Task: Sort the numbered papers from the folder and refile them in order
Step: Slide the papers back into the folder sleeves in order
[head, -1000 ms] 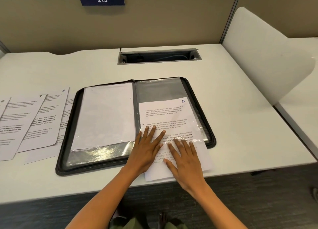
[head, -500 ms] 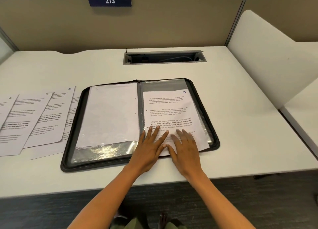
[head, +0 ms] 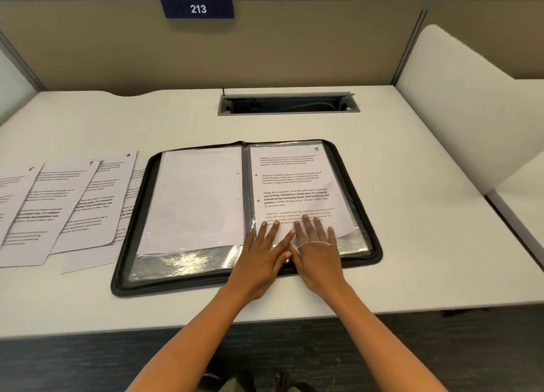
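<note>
A black zip folder [head: 365,191] lies open on the desk with clear sleeves on both sides. The paper numbered 5 [head: 294,182] sits inside the right sleeve, reaching its top edge. My left hand [head: 262,253] and my right hand [head: 316,244] lie flat, fingers straight, side by side on the paper's lower end. In the left sleeve a sheet [head: 197,200] shows its blank back. Left of the folder, loose papers numbered 6 [head: 20,209], 7 [head: 79,203] and 8 [head: 126,168] overlap on the desk.
The white desk [head: 412,229] has a cable slot [head: 288,103] at the back middle. A tan partition with a sign reading 213 [head: 197,8] stands behind. A white divider panel [head: 465,112] bounds the right side.
Both hands have pushed paper 5 up into the right sleeve; it stuck out over the folder's near edge before and now lies fully inside.
</note>
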